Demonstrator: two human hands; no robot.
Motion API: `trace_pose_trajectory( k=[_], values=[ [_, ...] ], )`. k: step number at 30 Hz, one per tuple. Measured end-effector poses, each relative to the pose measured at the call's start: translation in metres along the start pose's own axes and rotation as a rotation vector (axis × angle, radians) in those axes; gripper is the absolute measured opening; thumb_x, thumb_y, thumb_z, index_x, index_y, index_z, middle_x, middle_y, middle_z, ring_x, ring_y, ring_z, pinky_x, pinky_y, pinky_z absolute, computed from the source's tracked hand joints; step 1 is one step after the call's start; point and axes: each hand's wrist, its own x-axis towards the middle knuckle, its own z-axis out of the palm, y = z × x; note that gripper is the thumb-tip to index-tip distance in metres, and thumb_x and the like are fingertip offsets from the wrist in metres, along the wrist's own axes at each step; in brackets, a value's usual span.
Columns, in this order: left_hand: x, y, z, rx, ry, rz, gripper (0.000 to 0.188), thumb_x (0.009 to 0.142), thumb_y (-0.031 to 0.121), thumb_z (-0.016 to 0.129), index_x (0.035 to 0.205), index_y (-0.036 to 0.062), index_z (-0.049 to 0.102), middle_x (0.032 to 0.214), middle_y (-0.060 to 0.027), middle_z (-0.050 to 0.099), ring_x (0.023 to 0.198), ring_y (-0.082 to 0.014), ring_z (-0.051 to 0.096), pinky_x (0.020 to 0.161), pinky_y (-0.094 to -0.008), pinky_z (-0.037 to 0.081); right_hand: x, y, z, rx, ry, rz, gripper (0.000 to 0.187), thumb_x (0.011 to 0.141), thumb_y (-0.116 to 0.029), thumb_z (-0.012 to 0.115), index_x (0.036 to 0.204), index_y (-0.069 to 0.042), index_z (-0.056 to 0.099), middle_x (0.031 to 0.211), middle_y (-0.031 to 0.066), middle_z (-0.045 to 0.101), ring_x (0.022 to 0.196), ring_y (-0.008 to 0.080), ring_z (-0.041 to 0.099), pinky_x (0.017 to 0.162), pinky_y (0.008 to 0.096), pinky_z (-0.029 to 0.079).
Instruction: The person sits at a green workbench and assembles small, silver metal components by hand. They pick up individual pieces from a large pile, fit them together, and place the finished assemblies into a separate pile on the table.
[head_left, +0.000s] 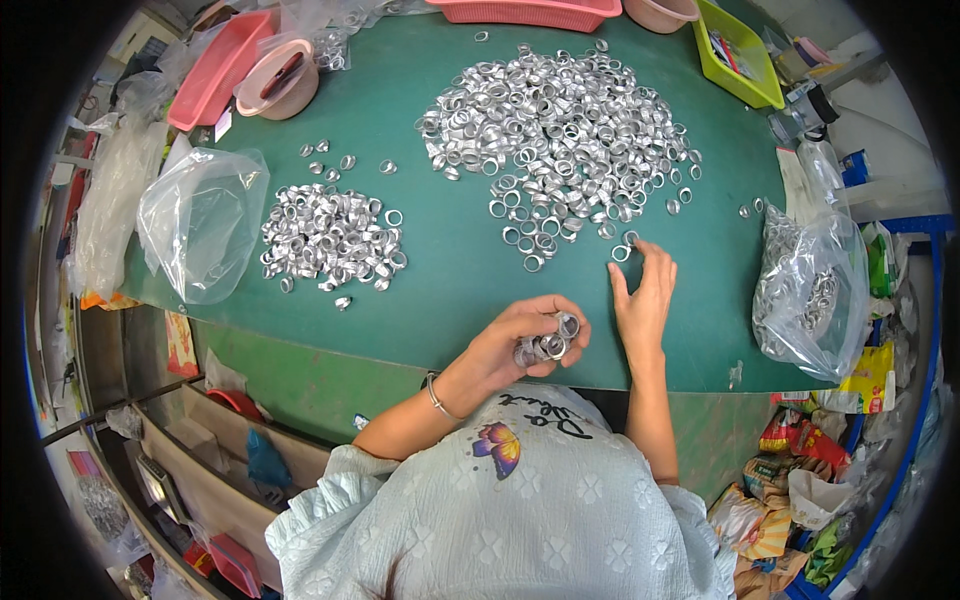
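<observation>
My left hand (530,335), palm up near the table's front edge, is curled around several silver metal rings (556,345). To its right, my right hand (645,300) reaches forward with thumb and fingers apart. Its fingertips are at two loose rings (622,253) by the near edge of a large ring pile (570,125); whether they touch or pinch one is hard to tell. A smaller ring pile (335,235) lies to the left, with a few stray rings around it.
The green table (440,270) carries a clear plastic bag (205,225) at left and a bag of rings (805,290) at right. Pink baskets (225,65), a round pink bowl (280,85) and a lime-green tray (735,65) line the far side. Open drawers (240,435) stand lower left.
</observation>
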Motion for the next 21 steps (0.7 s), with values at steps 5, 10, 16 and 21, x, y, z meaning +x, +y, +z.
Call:
trace_pose_trajectory(
  k=[5,10,16,21],
  values=[
    [0.003,0.006,0.009,0.032,0.036,0.016,0.026,0.090,0.023,0.052,0.100,0.0002,0.057,0.090,-0.0128,0.059,0.067,-0.0158,0.057,0.040,-0.0195,0.037,0.001,0.006,0.004,-0.058,-0.085,0.016,0.031,0.073,-0.007,0.068,0.102,-0.004,0.058,0.099,0.0120,0.054,0.093,0.0301,0.048,0.080,0.0389,0.037],
    [0.005,-0.005,-0.005,0.044,0.190,0.009,0.022,0.091,0.022,0.053,0.102,0.0033,0.058,0.085,-0.0077,0.060,0.065,-0.0150,0.058,0.040,-0.0189,0.037,0.001,-0.001,-0.006,0.238,-0.051,0.101,0.031,0.072,-0.004,0.069,0.101,-0.004,0.059,0.087,0.0080,0.056,0.079,0.0222,0.051,0.071,0.0320,0.041],
    [0.009,-0.005,0.001,0.240,0.376,0.009,0.025,0.090,0.026,0.056,0.102,0.0039,0.059,0.083,-0.0036,0.060,0.065,-0.0107,0.059,0.039,-0.0176,0.036,-0.009,-0.032,-0.032,0.579,-0.153,0.039,0.042,0.067,0.003,0.070,0.107,-0.002,0.057,0.094,0.0080,0.061,0.077,0.0182,0.051,0.070,0.0283,0.043],
    [0.009,0.001,0.003,0.205,0.304,-0.102,0.031,0.090,0.029,0.056,0.107,0.0021,0.058,0.082,-0.0038,0.060,0.064,-0.0102,0.059,0.039,-0.0168,0.036,-0.011,-0.047,-0.047,0.557,-0.253,-0.096,0.044,0.067,0.004,0.068,0.109,-0.002,0.057,0.096,0.0091,0.062,0.080,0.0226,0.052,0.072,0.0323,0.044]
  ],
)
